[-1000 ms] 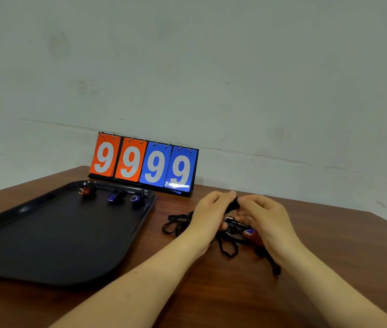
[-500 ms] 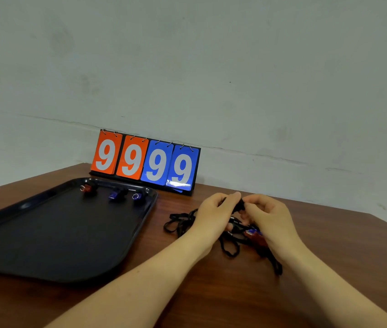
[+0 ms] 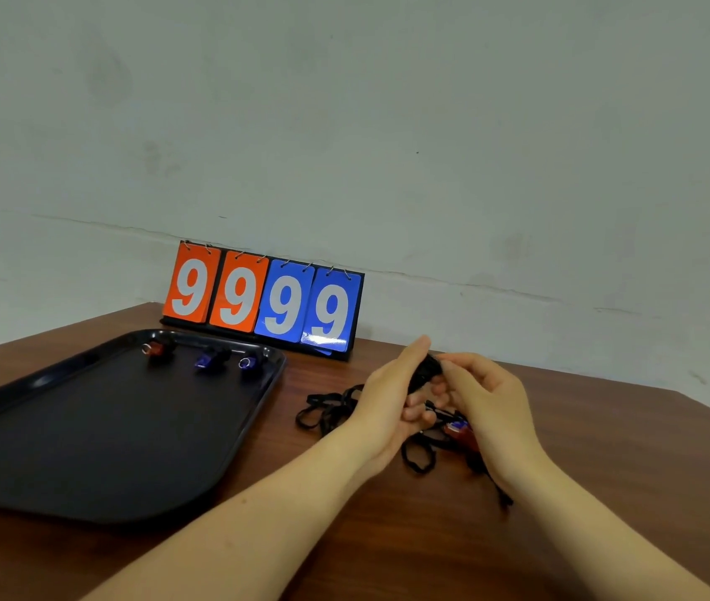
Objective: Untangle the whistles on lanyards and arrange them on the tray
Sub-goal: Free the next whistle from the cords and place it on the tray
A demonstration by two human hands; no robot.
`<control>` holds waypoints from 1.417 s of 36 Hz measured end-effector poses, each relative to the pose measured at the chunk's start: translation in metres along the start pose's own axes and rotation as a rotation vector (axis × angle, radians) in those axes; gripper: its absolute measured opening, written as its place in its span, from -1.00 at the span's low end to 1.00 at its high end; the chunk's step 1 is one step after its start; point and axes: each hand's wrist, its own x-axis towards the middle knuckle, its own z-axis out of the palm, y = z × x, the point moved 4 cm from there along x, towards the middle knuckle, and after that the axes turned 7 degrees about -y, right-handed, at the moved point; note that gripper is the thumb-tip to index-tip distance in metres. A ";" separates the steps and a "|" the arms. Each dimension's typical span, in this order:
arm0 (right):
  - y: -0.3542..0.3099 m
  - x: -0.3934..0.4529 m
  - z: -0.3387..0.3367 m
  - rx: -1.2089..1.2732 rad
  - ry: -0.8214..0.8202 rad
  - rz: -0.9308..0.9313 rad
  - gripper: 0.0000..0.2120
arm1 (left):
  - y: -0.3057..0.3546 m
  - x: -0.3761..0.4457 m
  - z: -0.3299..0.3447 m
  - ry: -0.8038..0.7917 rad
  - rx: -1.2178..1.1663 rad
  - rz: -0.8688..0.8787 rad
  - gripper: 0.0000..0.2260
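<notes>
Both hands meet over the brown table (image 3: 604, 448), just right of the tray. The left hand (image 3: 387, 409) and the right hand (image 3: 489, 409) each pinch the same small black piece (image 3: 424, 373), held up between their fingertips; it is too dark and too hidden to say whether it is a whistle or a knot of cord. Below the hands lies the tangle of black lanyards (image 3: 331, 412), loops spilling left of the left wrist and a strand running out under the right forearm. A red whistle (image 3: 461, 433) with a blue top sits in that tangle, just beside the right palm.

The black tray (image 3: 84, 448) lies to the left, and along its far edge three whistles stand in a row: a red one (image 3: 154, 349), a blue one (image 3: 205, 361) and another blue one (image 3: 249, 363) (each with a small metal ring showing).

Behind the tray and against the wall stands a flip scoreboard (image 3: 264, 297). Its four cards each read "9", white digits on two orange cards at left and two blue cards at right, so the row reads 9 9 9 9. No brand name or other writing can be read anywhere.
</notes>
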 end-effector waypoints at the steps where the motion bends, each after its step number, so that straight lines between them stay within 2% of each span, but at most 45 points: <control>1: -0.001 0.000 0.001 0.012 -0.003 -0.001 -0.83 | 0.000 0.001 0.000 0.002 -0.003 -0.001 -0.67; 5: 0.002 0.001 0.003 0.062 -0.021 0.000 -0.86 | -0.001 0.002 -0.001 0.010 -0.024 -0.006 -0.62; 12: 0.003 -0.003 0.011 0.257 -0.115 0.043 -0.81 | -0.008 0.000 0.001 0.046 -0.167 -0.031 -0.64; 19: 0.002 -0.003 0.014 0.220 -0.152 0.048 -0.85 | -0.012 -0.006 0.003 0.068 -0.324 -0.063 -0.61; 25: 0.004 -0.002 0.013 0.152 -0.160 0.023 -0.87 | -0.013 -0.010 0.004 0.107 -0.437 -0.089 -0.70; 31: 0.003 -0.003 0.011 0.124 -0.178 -0.001 -0.87 | -0.011 -0.011 0.002 0.109 -0.394 -0.081 -0.76; 35: 0.000 -0.005 0.012 0.180 -0.197 -0.013 -0.85 | -0.005 -0.009 -0.001 0.060 -0.263 -0.035 -0.74; 42: -0.001 -0.003 0.010 0.180 -0.091 -0.050 -0.85 | -0.001 -0.001 0.004 0.012 -0.119 -0.003 -0.72; 47: 0.002 -0.001 0.012 0.128 -0.090 -0.004 -0.81 | -0.005 0.004 0.001 -0.001 -0.057 -0.020 -0.65; 51: 0.005 0.001 0.011 0.078 -0.120 0.035 -0.85 | -0.006 0.003 0.002 -0.004 -0.072 -0.021 -0.66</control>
